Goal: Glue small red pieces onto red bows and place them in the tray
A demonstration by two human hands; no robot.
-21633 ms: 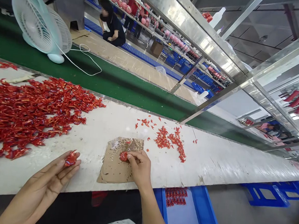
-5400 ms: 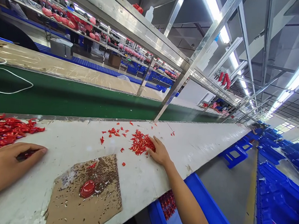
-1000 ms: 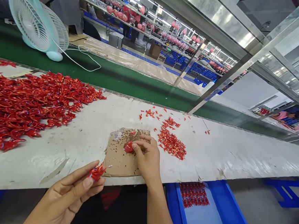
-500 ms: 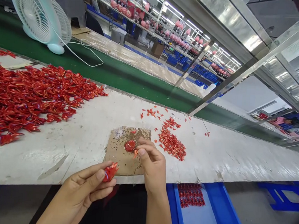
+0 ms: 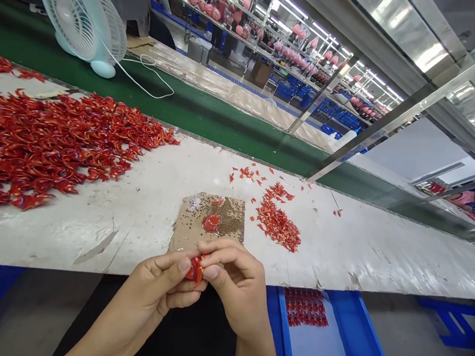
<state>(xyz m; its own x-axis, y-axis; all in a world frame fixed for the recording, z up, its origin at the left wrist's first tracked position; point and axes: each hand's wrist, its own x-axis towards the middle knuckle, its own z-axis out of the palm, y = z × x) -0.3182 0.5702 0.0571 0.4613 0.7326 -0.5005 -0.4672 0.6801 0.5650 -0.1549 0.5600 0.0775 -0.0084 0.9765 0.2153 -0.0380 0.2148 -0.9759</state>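
My left hand [image 5: 163,282] grips a red spiky plastic piece [image 5: 195,270] between thumb and fingers, just over the table's near edge. My right hand [image 5: 233,276] is pinched against the same piece from the right; the small orange-red part in its fingertips is mostly hidden. Beyond my hands lies a stained piece of cardboard [image 5: 184,228] with a small round dish of red liquid [image 5: 211,223] on it. To its right is a pile of small orange-red parts [image 5: 279,225]. A large heap of red spiky pieces [image 5: 68,137] covers the table's left side.
A pale blue fan [image 5: 81,17] with a white cord stands on the green belt [image 5: 209,118] behind the white table [image 5: 143,231]. Below the near edge at right, a blue tray [image 5: 344,329] holds rows of red pieces. A metal post [image 5: 346,156] rises behind the table.
My right hand has come from beside the dish toward me, bringing the small part to the spiky piece. My left hand has shifted right, and both hands now meet. The view has tilted slightly.
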